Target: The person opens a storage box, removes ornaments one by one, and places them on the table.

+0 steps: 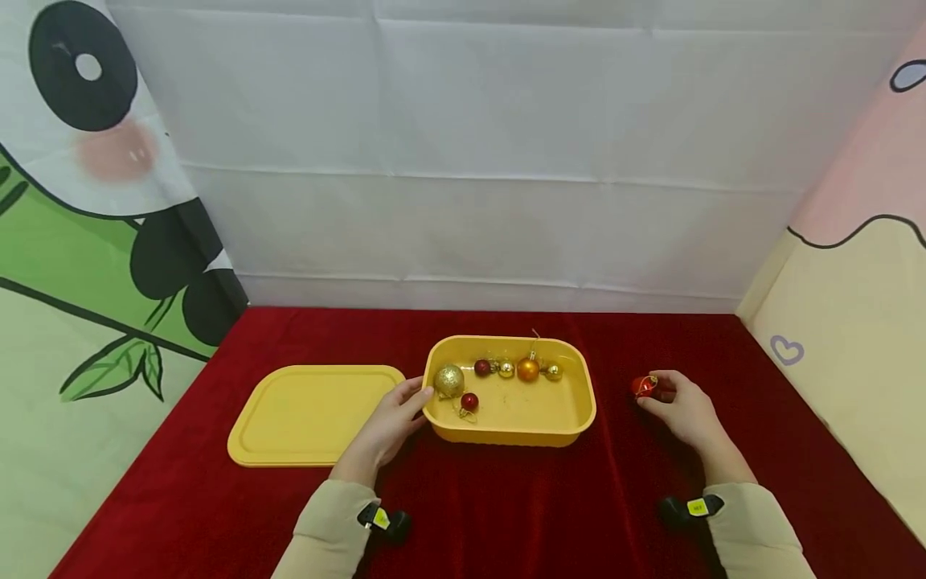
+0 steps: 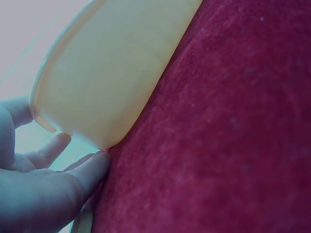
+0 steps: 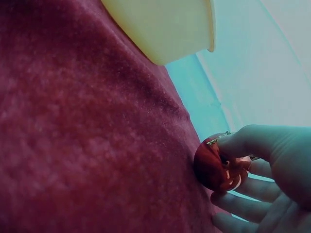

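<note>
A yellow plastic box (image 1: 506, 437) stands uncovered on the red cloth. My left hand (image 1: 391, 420) grips its left end, thumb at the rim and fingers against the outer wall, as the left wrist view also shows. To the right of the box, my right hand (image 1: 689, 412) pinches a shiny red Christmas bauble (image 1: 642, 387) with a gold cord between thumb and fingers; in the right wrist view the bauble (image 3: 214, 167) is close over the cloth. Inside the box lie a glittery gold bauble (image 1: 448, 380), an orange bauble (image 1: 528, 370) and several smaller red and gold ones.
Left of the box, a flat yellow lid (image 1: 311, 414) lies on the red cloth (image 1: 506, 515), partly behind my left hand. A white curtain (image 1: 492, 225) hangs behind the table. Printed cartoon cloths flank both sides.
</note>
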{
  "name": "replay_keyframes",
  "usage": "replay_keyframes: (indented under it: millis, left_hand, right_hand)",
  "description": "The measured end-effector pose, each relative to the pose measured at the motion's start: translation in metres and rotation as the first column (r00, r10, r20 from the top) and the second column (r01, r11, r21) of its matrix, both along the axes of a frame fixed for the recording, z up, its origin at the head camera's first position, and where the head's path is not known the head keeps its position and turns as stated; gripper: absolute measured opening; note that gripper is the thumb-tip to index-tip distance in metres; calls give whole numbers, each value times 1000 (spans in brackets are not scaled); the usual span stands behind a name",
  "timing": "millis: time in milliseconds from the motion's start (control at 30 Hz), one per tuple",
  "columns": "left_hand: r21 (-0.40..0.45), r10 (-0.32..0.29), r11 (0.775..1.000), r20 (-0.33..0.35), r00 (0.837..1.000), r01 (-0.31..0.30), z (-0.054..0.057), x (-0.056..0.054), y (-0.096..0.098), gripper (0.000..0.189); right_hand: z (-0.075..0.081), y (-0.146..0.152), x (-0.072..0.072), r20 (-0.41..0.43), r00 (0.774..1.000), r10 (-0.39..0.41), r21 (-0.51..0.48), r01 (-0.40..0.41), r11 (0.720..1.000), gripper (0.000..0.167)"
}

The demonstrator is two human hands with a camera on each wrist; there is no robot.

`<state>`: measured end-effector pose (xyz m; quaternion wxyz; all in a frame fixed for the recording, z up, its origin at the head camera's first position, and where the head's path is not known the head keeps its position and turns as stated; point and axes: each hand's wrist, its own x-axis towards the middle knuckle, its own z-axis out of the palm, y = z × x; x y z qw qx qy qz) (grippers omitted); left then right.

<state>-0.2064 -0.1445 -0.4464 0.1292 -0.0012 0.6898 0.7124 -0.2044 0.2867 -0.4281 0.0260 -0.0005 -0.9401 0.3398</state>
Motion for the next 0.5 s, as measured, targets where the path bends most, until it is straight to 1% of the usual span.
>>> replay_keyframes:
  millis: [100, 200, 400, 500]
  left_hand:
    - [-5, -8, 1000, 5, 1000, 8, -3, 0, 2, 48]
    - [-13, -13, 1000, -3, 1000, 12, -2, 0, 1, 50]
    - [-24, -7, 1000, 6, 1000, 8, 1, -2, 1, 51]
    - [-28, 0, 1000, 9, 1000, 1, 0, 1, 2, 51]
  right_hand:
    - [-2, 2, 2, 7, 1000, 7, 4, -7, 1000, 56]
    - [-2, 1, 3, 5, 1000, 18, 6, -18, 1000, 58]
    - [4, 1, 0, 22, 999, 29, -10, -29, 1000, 65]
    - [6, 2, 0, 27, 999, 38, -17, -38, 999, 69]
